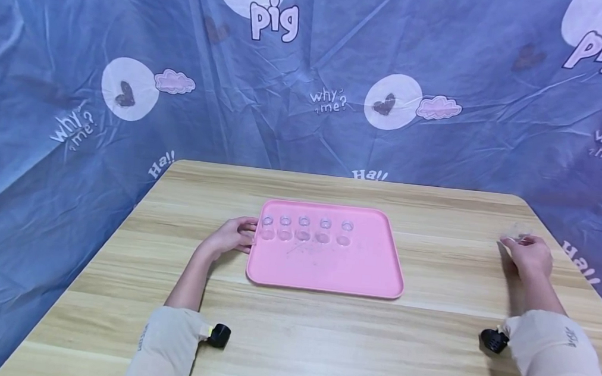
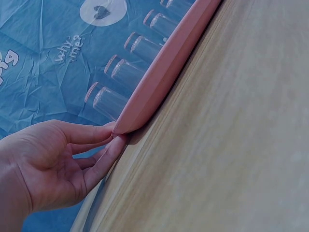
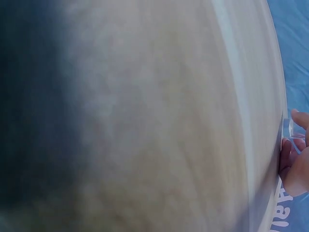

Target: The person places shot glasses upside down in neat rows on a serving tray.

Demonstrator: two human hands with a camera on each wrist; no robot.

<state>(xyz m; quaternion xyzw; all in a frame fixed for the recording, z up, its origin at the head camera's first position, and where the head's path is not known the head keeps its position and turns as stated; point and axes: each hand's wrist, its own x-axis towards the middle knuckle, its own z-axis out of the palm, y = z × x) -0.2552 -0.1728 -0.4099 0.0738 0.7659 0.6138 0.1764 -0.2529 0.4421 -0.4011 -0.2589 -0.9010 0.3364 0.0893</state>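
Note:
A pink tray (image 1: pixel 326 274) lies on the table with several small clear cups (image 1: pixel 304 222) standing in a row along its far half. In the left wrist view these cups (image 2: pixel 126 72) rise upright above the tray's rim. My left hand (image 1: pixel 229 236) is at the tray's left side, and its thumb and fingers pinch the edge (image 2: pixel 145 104). Far to the right, my right hand (image 1: pixel 531 256) holds a clear cup (image 3: pixel 287 128) between thumb and fingers, close to the tabletop. Most of that hand lies outside the right wrist view.
The wooden table (image 1: pixel 320 339) ends at a blue patterned cloth (image 1: pixel 306 123) behind it and on both sides. A black wrist camera (image 1: pixel 219 336) sticks out from the left sleeve, another camera (image 1: pixel 494 341) from the right. Clear, faint glass (image 1: pixel 518 228) shows just beyond my right fingertips.

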